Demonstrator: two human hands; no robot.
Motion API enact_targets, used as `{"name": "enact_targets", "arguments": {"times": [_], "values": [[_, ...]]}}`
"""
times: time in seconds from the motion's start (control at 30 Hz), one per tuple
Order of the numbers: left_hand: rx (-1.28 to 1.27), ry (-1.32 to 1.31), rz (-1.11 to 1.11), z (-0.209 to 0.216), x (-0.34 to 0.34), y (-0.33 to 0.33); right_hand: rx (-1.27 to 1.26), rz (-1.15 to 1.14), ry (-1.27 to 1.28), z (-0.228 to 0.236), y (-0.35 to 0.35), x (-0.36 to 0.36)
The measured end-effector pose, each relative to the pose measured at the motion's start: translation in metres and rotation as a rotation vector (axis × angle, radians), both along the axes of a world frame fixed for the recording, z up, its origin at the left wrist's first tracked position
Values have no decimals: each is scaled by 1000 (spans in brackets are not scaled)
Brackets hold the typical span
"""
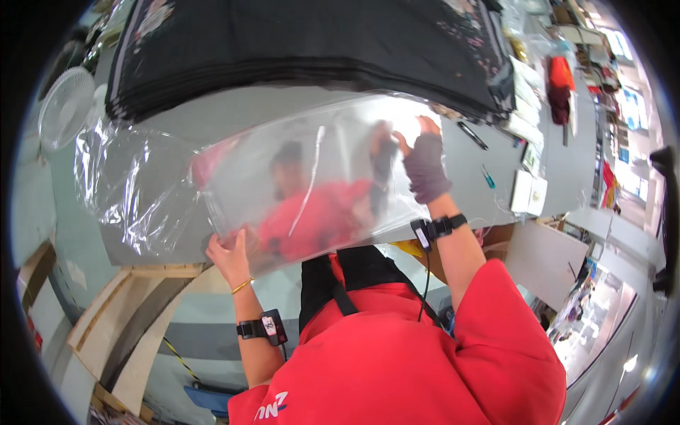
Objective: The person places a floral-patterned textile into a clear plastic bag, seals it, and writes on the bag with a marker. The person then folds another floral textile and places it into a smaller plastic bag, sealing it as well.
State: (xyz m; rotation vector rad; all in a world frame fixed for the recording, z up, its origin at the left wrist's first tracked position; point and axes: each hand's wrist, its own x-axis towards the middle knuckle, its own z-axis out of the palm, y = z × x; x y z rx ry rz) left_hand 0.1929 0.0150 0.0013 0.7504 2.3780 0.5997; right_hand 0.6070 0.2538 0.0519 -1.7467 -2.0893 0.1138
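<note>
A glossy clear plastic sheet [312, 177] lies across the grey table in front of me, mirroring my red shirt. My left hand [228, 258] has its near left corner between thumb and fingers. Over the sheet's right end, my right hand [425, 159] rests with thumb and fingers apart; a dark grey fingerless covering wraps its palm. A narrow white streak runs down the sheet's middle, and I cannot tell whether it is a strip or a reflection. Crumpled clear plastic film [142, 184] spreads out at the left.
Folded black fabric with a floral edge [312, 49] is stacked along the far side. A black pen-like tool [472, 135], a small teal tool [489, 176] and a white box [529, 193] lie to the right. A white fan [66, 108] stands far left.
</note>
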Motion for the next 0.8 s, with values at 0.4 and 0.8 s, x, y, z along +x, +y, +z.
{"name": "enact_targets", "arguments": {"times": [0.4,0.8], "values": [[-22,131,-116,0,23,20,-759,-483,566,-33,-47,98],[157,-430,-102,44,15,28,-727,-342,746,-43,-71,108]]}}
